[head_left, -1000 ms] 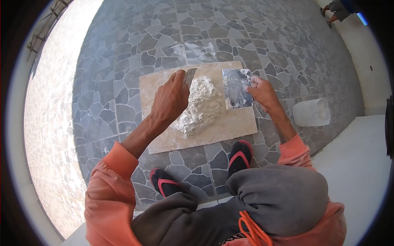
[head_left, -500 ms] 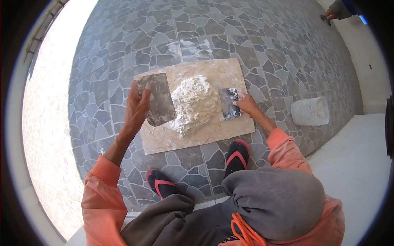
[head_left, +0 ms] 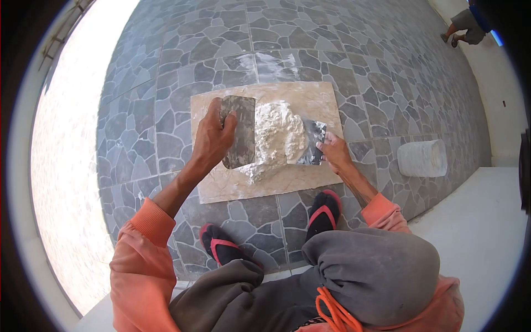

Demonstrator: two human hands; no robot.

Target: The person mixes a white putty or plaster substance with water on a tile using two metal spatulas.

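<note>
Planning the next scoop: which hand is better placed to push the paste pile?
Left, probably. The left hand presses its wide blade against the paste pile; the right hand's blade is smaller.

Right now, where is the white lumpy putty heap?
The white lumpy putty heap lies mid-frame on the beige tile slab, between two metal scraper blades.

Both hands press scrapers [head_left: 239, 131] against white putty heap [head_left: 278, 135] (on beige tile [head_left: 315, 99]).

Left scraper blade [head_left: 239, 131]: dull grey metal, smeared. Right scraper blade [head_left: 311, 143]: shinier metal, putty-flecked. Putty heap [head_left: 276, 138]: white, lumpy, rough paste. Board [head_left: 310, 102]: beige, smooth, marbled (stone-like tile). Floor [head_left: 166, 83]: grey, matt stone-pattern tile.
</note>
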